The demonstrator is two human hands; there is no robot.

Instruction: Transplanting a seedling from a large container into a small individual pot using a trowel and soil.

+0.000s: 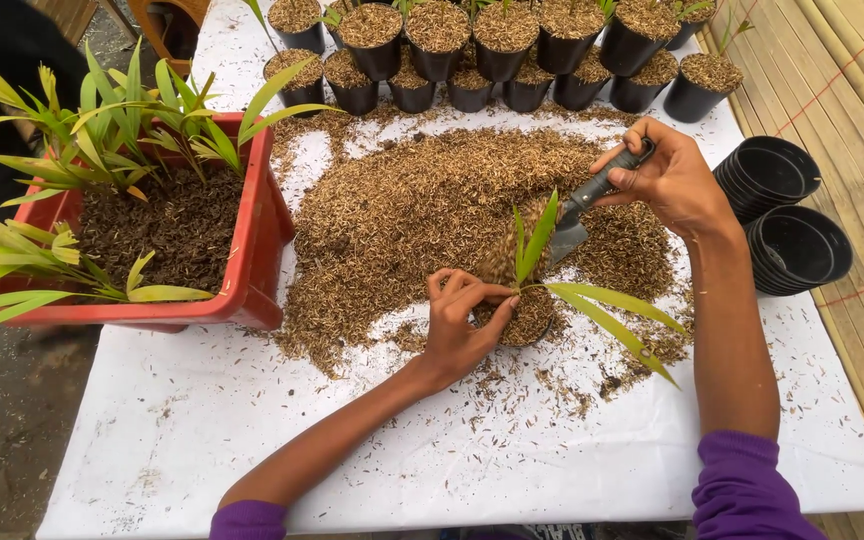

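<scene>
My left hand [457, 325] grips a small black pot [530, 322] and the stem of a green seedling [542, 262] standing in it. My right hand [667, 180] holds a small grey trowel [584, 210] by its handle, the blade tilted down over the pot with brown husk mix spilling off it. The pot sits at the front edge of a wide heap of brown husk mix [422, 210] spread on a white sheet [252, 440]. The seedling's long leaves reach out to the right.
A red tub [262, 240] of dark soil with several green seedlings stands at the left. Rows of filled black pots [472, 50] line the far edge. Two stacks of empty black pots [787, 215] lie on bamboo slats at the right.
</scene>
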